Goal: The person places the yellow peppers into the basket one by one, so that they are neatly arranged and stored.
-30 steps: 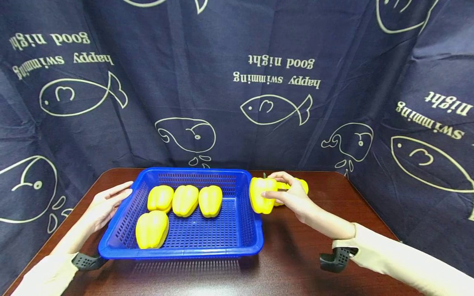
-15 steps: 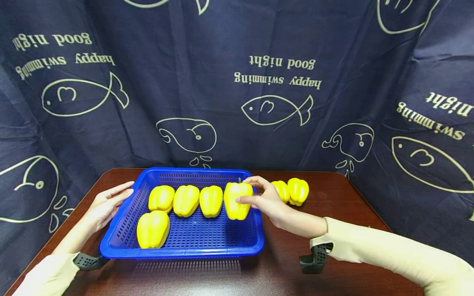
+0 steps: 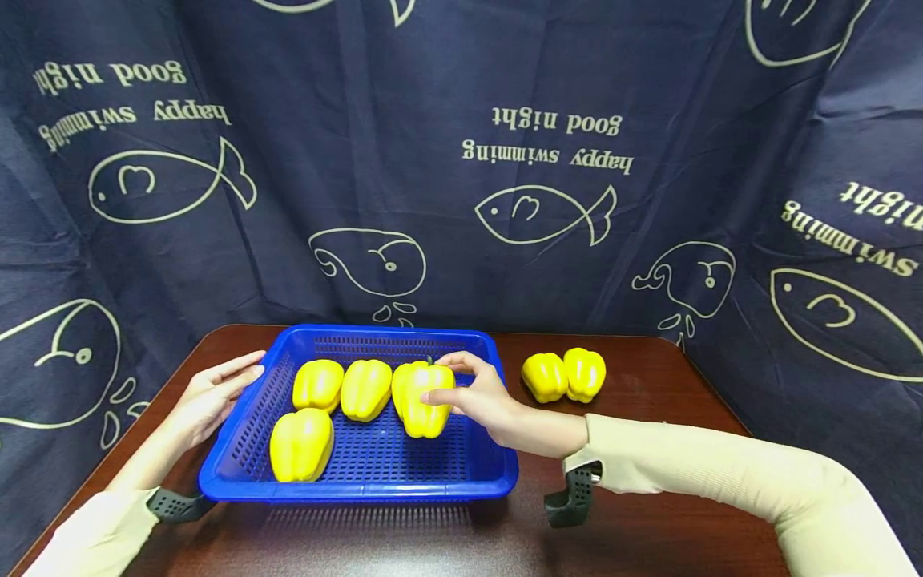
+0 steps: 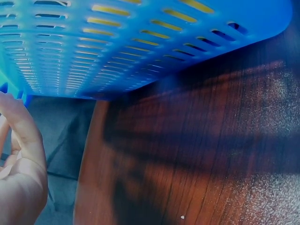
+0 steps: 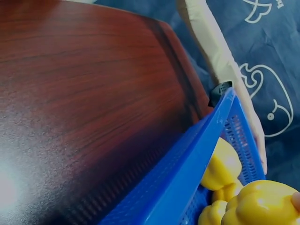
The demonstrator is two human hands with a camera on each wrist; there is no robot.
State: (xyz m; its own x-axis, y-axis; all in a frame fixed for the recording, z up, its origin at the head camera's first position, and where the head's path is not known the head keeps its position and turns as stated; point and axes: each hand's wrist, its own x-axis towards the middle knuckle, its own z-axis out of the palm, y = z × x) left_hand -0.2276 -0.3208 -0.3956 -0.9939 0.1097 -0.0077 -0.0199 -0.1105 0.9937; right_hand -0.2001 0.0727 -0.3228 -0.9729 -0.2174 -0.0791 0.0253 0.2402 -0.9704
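In the head view my right hand (image 3: 481,401) pinches a yellow bell pepper (image 3: 425,405) with a green stem between thumb and fingers, above the blue basket (image 3: 360,490). This pepper partly covers another one behind it. Several more yellow bell peppers lie inside, including one at the front left (image 3: 301,445). My left hand (image 3: 209,405) touches the basket's left rim with fairly straight fingers. The left wrist view shows part of that hand (image 4: 21,154) beside the slotted basket wall (image 4: 117,51). In the right wrist view the held pepper (image 5: 262,204) appears at the lower right, with a fingertip at its edge.
Two yellow bell peppers (image 3: 565,375) lie side by side on the brown wooden table (image 3: 634,521), right of the basket. A dark blue curtain (image 3: 433,160) with fish drawings hangs behind the table. Dark straps (image 3: 570,498) sit on both wrists.
My right hand has carried the pepper leftward from outside the basket's right rim to over its inside, coming near the back row. The left hand stays at the rim.
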